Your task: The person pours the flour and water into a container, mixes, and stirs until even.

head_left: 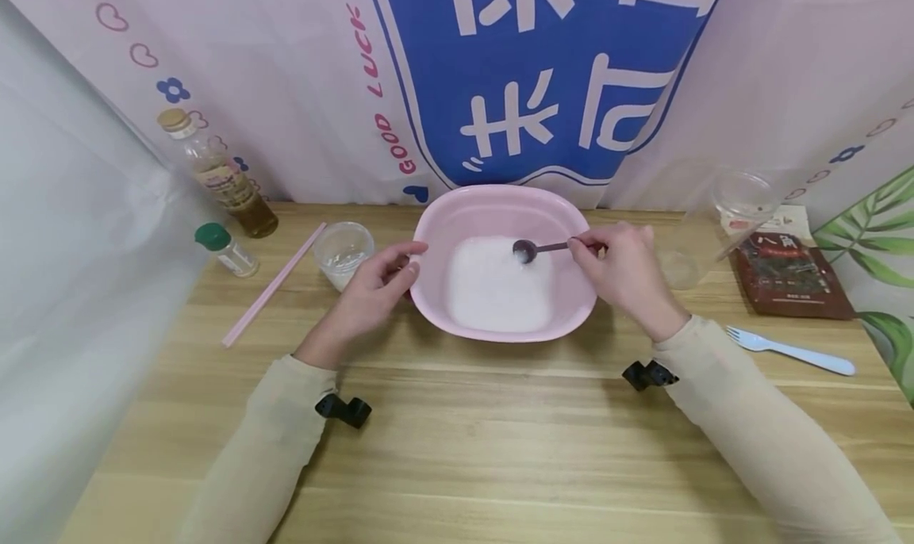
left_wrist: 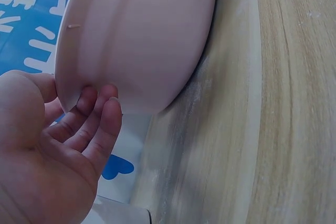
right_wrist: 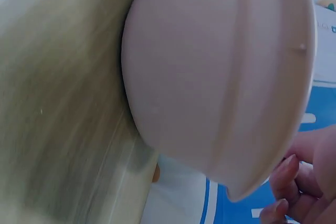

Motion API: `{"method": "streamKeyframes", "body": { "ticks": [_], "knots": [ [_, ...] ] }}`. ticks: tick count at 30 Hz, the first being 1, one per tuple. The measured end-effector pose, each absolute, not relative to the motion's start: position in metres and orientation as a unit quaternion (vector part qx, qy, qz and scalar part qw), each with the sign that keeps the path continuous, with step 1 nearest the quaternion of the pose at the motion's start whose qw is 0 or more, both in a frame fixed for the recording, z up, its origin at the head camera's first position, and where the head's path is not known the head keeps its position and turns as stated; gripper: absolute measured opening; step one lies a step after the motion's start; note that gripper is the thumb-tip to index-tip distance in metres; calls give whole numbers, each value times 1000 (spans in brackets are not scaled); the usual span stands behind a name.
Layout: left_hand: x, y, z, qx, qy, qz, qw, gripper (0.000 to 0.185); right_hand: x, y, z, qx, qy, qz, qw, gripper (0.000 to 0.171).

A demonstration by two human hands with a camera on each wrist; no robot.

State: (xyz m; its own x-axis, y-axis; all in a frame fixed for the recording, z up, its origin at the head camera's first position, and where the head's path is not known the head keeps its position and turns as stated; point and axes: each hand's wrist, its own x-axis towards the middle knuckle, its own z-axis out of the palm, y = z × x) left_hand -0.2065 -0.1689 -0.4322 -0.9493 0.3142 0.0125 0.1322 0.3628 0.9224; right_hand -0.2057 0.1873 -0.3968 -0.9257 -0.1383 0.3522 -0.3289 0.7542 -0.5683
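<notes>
A pink oval basin [head_left: 505,335] stands on the wooden table, with white powder or grains [head_left: 493,290] across its bottom. At the basin's left side, my left hand [head_left: 374,284] holds the rim, and the left wrist view shows its fingers [left_wrist: 107,124] against the outer wall. My right hand [head_left: 623,262] pinches the handle of a small dark measuring spoon [head_left: 524,250] over the basin's right rim. The spoon's bowl is at the white contents and carries a little of them. In the right wrist view the basin wall [right_wrist: 199,72] hides the spoon.
Left of the basin are a clear cup [head_left: 344,250], pink chopsticks [head_left: 274,284], a green-capped shaker [head_left: 227,250] and an oil bottle [head_left: 221,175]. To the right lie clear plastic containers [head_left: 743,199], a brown food packet [head_left: 791,276] and a blue fork [head_left: 793,350]. A printed curtain [head_left: 314,92] hangs behind.
</notes>
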Motion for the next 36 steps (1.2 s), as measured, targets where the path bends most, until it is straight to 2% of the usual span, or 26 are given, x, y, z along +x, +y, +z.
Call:
{"method": "streamKeyframes", "body": {
  "ticks": [5, 17, 24, 27, 33, 36],
  "knots": [
    [-206, -168, -432, 138, 822, 546, 81, 41, -208, 190, -400, 122, -927, 319, 152, 17],
    [-207, -168, -432, 137, 817, 554, 84, 40, -196, 172, -403, 222, -918, 325, 53, 10],
    [-206, -168, -432, 136, 820, 550, 83, 40, -190, 183, -394, 285, -913, 294, 6, 9],
    [-206, -168, -432, 136, 820, 551, 81, 40, -191, 193, -390, 286, -918, 274, 30, 6],
    [-206, -168, -432, 137, 823, 546, 79, 41, -195, 203, -388, 244, -934, 222, 138, 7],
    [-207, -168, -433, 136, 826, 542, 78, 40, -198, 200, -391, 220, -942, 203, 154, 9]
  ]
}}
